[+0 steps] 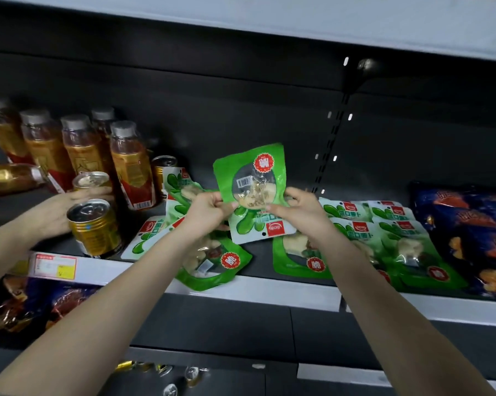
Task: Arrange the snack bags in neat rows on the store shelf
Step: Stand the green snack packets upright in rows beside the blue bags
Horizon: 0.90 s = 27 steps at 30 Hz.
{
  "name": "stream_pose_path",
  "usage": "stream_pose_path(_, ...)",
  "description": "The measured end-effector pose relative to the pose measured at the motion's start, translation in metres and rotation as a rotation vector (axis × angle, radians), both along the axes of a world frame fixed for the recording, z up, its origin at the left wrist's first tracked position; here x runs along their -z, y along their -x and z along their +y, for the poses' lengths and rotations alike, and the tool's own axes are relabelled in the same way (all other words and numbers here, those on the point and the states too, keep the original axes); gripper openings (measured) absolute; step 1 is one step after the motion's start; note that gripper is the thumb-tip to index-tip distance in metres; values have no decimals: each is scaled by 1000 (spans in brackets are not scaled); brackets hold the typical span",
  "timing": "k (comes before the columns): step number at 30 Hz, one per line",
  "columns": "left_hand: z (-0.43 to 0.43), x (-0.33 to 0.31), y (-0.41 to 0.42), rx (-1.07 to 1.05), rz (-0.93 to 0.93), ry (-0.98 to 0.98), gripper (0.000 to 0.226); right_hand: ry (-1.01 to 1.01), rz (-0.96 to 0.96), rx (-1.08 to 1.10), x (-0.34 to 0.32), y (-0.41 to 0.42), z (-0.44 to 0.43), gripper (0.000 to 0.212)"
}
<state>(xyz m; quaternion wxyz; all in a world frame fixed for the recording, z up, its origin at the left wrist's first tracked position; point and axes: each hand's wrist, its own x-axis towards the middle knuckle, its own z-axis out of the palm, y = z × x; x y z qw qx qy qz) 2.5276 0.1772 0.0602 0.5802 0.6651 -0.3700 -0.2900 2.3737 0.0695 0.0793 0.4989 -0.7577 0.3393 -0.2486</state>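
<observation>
Both hands are up over the shelf [255, 292], left hand [209, 210] and right hand [299, 211], each with its grip clamped on a lower corner of a green snack bag [251, 172] held upright, a second bag [258, 225] caught flat beneath it. The slick film is the hazard, I judge: pinched only at the edge, the under bag could slide free and drop onto the loose pile [212, 261] overhanging the shelf lip (one knock might send it to the floor). Just beside, another person's hand [55, 212] works the gold cans [95, 227], so arms may clash
</observation>
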Motion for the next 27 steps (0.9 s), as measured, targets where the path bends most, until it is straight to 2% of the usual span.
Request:
stream_pose_path(3,2,2,-10,-58,-194,170,16,110,-144,-3,8,-6,2,29)
stream_pose_path(5,3,11,-22,-16,-439,180,32,339,-149,-17,20,-11,0,29)
stream_pose_path(8,10,29,-39,-47,-862,81,45,700,66,-44,44,-16,-4,33)
stream_pose_path(10,15,40,-49,-11,-1016,-6,47,743,264,-79,58,-19,0,50)
stream_pose_path(12,19,44,-54,46,-1072,-97,44,723,386,-160,66,-19,4,68)
stream_pose_path(14,19,42,-56,97,-1086,-136,44,729,430,-222,68,-17,5,77)
stream_pose_path(16,16,36,-57,129,-1095,-111,43,708,347,-253,65,-13,5,73)
stream_pose_path(18,12,30,-59,107,-1045,-5,43,686,217,-258,62,-12,1,66)
stream_pose_path(21,2,25,-58,39,-1050,95,43,688,145,-181,57,-16,-11,72)
stream_pose_path(23,-8,28,-63,78,-1124,27,48,695,254,-187,50,-19,-14,81)
stream_pose_path(27,-25,39,-71,313,-1149,-296,67,689,707,-305,47,-25,-8,104)
